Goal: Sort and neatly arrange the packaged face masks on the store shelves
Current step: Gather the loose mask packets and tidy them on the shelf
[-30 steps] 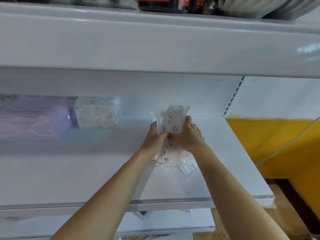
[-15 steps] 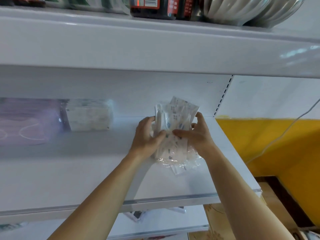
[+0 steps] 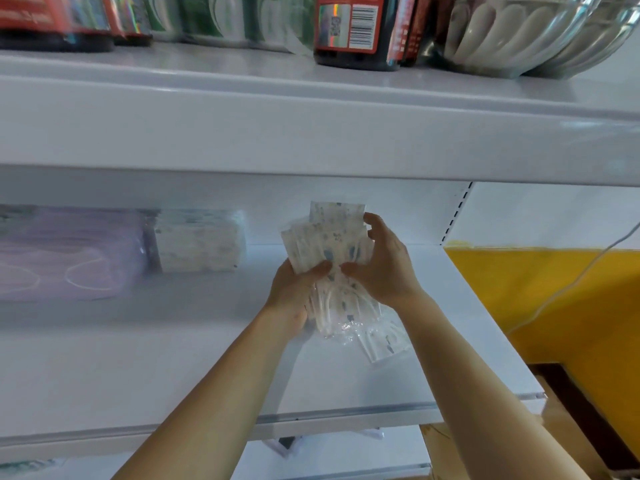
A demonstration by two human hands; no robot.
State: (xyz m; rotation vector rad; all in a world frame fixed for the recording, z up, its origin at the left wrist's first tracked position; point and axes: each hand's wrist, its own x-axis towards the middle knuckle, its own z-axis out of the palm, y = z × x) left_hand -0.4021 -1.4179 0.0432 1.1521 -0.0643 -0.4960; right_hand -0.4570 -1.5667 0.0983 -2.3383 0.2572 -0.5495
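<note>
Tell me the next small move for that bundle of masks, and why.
Probably tap the mask packets square between the left hand and right hand: they are fanned unevenly, one packet sticks out below, while the white pack sits neatly.

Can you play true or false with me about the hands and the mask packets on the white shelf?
1. Both hands hold the bundle of patterned mask packets. True: the left hand and the right hand grip it from either side.
2. The purple mask pack is to the right of the hands. False: it lies at the left end of the shelf.
3. A white patterned pack sits beside the purple one. True.
4. The shelf above is bare. False: a dark bottle and a shiny metal bowl stand on it.
5. The wall past the shelf's right end is green. False: it is yellow.
</note>
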